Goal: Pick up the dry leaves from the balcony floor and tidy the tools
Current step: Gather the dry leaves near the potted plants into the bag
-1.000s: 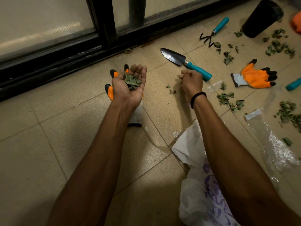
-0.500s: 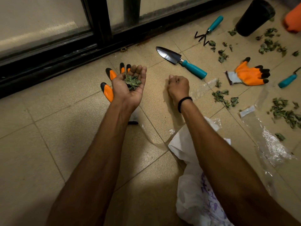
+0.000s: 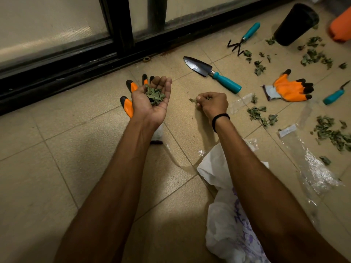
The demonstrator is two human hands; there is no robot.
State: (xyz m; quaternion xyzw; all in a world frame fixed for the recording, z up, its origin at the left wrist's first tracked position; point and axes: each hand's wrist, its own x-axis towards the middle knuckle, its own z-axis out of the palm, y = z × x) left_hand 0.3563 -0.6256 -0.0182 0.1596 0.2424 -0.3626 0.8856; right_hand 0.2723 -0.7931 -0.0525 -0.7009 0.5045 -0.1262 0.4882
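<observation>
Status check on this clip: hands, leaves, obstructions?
Left hand palm up, cupping dry leaves. Right hand pinching a leaf at the floor. Loose leaves lie to the right; nothing blocking.

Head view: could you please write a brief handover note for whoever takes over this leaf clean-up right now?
Left hand: palm up, cupped, carrying a leaf pile.
Right hand: low over the floor, pinching a leaf bit.
Done: one handful gathered, not yet bagged; the white bag lies by the right forearm.
Left to do: loose leaves lie scattered on the tiles to the right, some near the black pot. The trowel, hand rake, third teal-handled tool, orange glove and second glove, under the left hand, lie untidied.
</observation>
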